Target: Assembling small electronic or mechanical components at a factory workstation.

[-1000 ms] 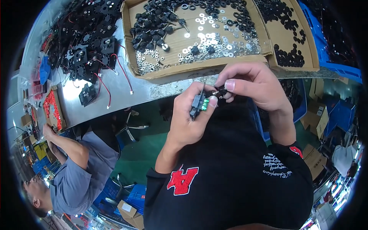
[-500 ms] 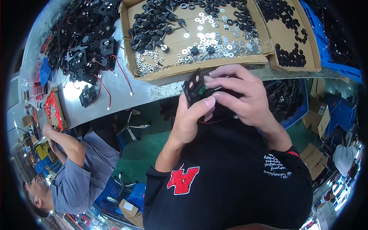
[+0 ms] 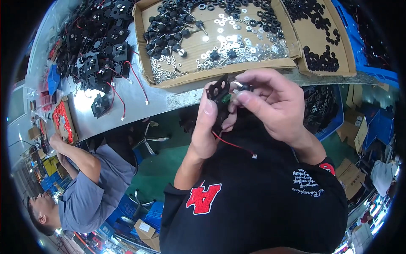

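Workshop with a green floor, a grey desk (image 3: 139,101) running across the top of the view, cartons and blue crates around it. Nearest: the wearer's black shirt (image 3: 258,203) with a red-and-white letter patch on the chest. Both forearms rise from it. Left hand (image 3: 206,127) is clamped around a small black module (image 3: 220,94), thumb up along its left side, fingers curled behind it. Module is held upright in mid-air, over the lap, just short of the desk edge; a green board part shows on its face. A thin red wire (image 3: 230,144) hangs from the module, ending in a small white plug that lies against the shirt. Right hand (image 3: 270,103) is closed over the module's upper right, thumb and forefinger pinched on a small dark piece (image 3: 244,87) at its top; can't tell exactly what the piece is. Further off on the desk: an open cardboard tray (image 3: 169,81) holding silver washers (image 3: 237,53) and black knobbed parts (image 3: 169,29). Right of it, a second cardboard tray (image 3: 321,40) with black rings. Left part of the desk: a heap of black modules with red wires (image 3: 103,63). Far left, another person in a grey shirt (image 3: 91,194) leans at the desk, hands by a small box of red parts (image 3: 63,120). Blue bin (image 3: 325,112) with dark parts sits under the desk on the right.
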The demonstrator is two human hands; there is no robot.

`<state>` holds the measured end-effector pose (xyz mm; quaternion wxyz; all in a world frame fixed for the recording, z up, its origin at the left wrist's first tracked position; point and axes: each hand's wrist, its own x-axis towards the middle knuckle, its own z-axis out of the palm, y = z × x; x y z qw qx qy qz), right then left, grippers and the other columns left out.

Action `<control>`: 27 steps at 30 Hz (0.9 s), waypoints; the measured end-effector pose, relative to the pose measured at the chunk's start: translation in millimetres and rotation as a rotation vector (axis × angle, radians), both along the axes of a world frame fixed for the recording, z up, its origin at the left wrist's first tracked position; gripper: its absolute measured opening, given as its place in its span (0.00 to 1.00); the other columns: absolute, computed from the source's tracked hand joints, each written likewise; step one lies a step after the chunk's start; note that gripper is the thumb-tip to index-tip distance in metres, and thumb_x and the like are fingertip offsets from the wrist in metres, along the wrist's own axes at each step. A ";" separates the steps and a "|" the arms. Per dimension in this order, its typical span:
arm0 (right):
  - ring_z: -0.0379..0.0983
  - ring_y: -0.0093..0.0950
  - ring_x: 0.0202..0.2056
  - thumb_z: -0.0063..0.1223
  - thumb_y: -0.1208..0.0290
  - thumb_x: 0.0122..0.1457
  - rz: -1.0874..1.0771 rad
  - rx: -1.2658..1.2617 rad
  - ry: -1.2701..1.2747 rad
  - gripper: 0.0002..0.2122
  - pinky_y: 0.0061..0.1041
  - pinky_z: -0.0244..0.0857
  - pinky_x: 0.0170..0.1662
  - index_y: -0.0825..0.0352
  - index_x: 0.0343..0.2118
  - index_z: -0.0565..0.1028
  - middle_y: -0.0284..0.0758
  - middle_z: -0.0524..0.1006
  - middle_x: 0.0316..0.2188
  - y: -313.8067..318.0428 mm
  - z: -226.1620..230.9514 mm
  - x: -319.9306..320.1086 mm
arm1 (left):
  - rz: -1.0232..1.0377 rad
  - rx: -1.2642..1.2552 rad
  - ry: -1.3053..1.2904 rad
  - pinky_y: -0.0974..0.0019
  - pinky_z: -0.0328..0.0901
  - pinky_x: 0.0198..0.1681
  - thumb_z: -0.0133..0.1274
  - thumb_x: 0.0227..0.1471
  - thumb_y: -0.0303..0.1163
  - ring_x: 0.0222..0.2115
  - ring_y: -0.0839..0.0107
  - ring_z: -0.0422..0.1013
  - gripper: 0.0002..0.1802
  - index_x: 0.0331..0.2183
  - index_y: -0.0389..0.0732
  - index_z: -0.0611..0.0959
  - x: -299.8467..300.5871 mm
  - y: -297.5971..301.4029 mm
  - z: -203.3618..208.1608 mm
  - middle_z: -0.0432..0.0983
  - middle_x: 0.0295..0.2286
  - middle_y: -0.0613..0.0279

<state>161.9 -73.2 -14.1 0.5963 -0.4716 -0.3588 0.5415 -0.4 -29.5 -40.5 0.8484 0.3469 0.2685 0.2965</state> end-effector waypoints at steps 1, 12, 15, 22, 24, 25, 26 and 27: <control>0.76 0.25 0.37 0.53 0.85 0.57 -0.001 0.000 0.002 0.12 0.20 0.72 0.40 0.76 0.45 0.74 0.38 0.74 0.40 0.9 2.9 -0.8 | 0.025 0.082 0.057 0.77 0.51 0.24 0.38 0.57 0.60 0.22 0.82 0.56 0.36 0.51 0.36 0.63 2.7 -2.0 1.7 0.64 0.32 0.65; 0.74 0.18 0.32 0.60 0.84 0.51 0.025 -0.033 -0.290 0.11 0.14 0.68 0.35 0.74 0.39 0.78 0.34 0.74 0.35 7.7 9.6 6.5 | 0.001 0.311 0.430 0.72 0.58 0.35 0.31 0.62 0.48 0.32 0.77 0.62 0.28 0.51 0.32 0.64 4.1 4.1 6.5 0.68 0.37 0.61; 0.74 0.19 0.33 0.60 0.84 0.51 0.034 0.007 -0.300 0.11 0.15 0.68 0.36 0.75 0.40 0.78 0.36 0.75 0.36 7.4 4.2 8.6 | -0.001 0.347 0.477 0.67 0.60 0.42 0.31 0.63 0.47 0.37 0.71 0.65 0.29 0.52 0.31 0.65 5.9 4.1 6.7 0.69 0.40 0.57; 0.73 0.22 0.40 0.55 0.79 0.57 0.047 0.029 -0.189 0.11 0.20 0.68 0.42 0.75 0.43 0.77 0.38 0.76 0.40 2.6 -7.6 13.9 | 0.024 0.453 0.515 0.65 0.61 0.49 0.37 0.64 0.44 0.43 0.70 0.66 0.25 0.48 0.30 0.71 2.7 10.1 2.6 0.70 0.45 0.51; 0.73 0.23 0.40 0.54 0.79 0.57 0.041 -0.028 -0.113 0.11 0.20 0.68 0.43 0.75 0.43 0.77 0.38 0.76 0.39 2.8 -13.3 15.1 | 0.061 0.350 0.433 0.67 0.62 0.48 0.42 0.62 0.41 0.41 0.72 0.68 0.23 0.48 0.30 0.72 6.4 9.6 10.8 0.72 0.43 0.54; 0.74 0.23 0.40 0.53 0.79 0.58 0.034 -0.084 -0.038 0.11 0.21 0.68 0.45 0.75 0.43 0.77 0.37 0.76 0.39 2.7 -15.6 15.6 | 0.098 0.248 0.350 0.70 0.63 0.46 0.47 0.61 0.39 0.40 0.75 0.69 0.21 0.47 0.31 0.73 7.7 9.2 13.1 0.73 0.41 0.57; 0.74 0.23 0.40 0.53 0.79 0.58 0.034 -0.084 -0.038 0.11 0.21 0.68 0.45 0.75 0.43 0.77 0.37 0.76 0.39 2.5 -16.3 16.5 | 0.098 0.248 0.350 0.70 0.63 0.46 0.47 0.61 0.39 0.40 0.75 0.69 0.21 0.47 0.31 0.73 6.6 10.4 11.4 0.73 0.41 0.57; 0.74 0.23 0.41 0.53 0.79 0.58 0.053 -0.108 0.075 0.11 0.21 0.67 0.46 0.76 0.44 0.76 0.37 0.77 0.39 2.3 -16.2 16.9 | 0.078 0.237 0.310 0.72 0.64 0.44 0.51 0.59 0.37 0.38 0.77 0.69 0.21 0.47 0.31 0.73 3.6 12.7 9.8 0.74 0.39 0.60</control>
